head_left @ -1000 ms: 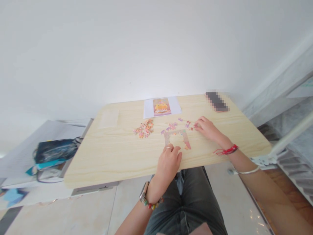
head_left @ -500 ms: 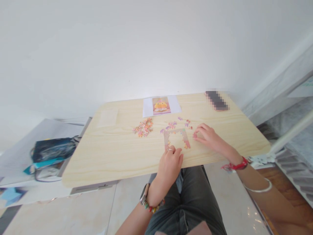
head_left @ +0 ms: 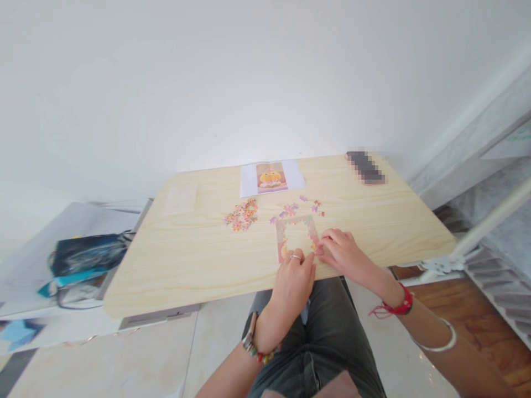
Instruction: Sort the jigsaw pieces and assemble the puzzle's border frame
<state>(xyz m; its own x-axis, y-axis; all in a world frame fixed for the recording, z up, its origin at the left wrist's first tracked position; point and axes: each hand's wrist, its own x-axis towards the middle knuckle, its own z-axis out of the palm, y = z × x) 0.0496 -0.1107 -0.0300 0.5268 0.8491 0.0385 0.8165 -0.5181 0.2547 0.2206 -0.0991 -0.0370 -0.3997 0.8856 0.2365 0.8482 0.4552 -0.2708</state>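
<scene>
A partly built jigsaw puzzle lies near the table's front edge, its border pieces joined around a bare middle. My left hand rests over its lower edge, fingers bent and slightly apart, covering part of the bottom row. At the lower right corner, my right hand pinches a small pinkish puzzle piece against the border. Loose purple and pink pieces lie just behind the puzzle. To the left is a larger heap of mixed puzzle pieces.
Behind the pieces, a printed sheet shows a yellow figure on pink. A blurred-out dark phone-like object lies at the back right. A pale translucent sheet is at the left. Beside the table sits a dark bag.
My right hand has moved left and toward me, bringing the pinkish piece to the puzzle's lower right corner. My left hand has shifted slightly right along the bottom edge.
</scene>
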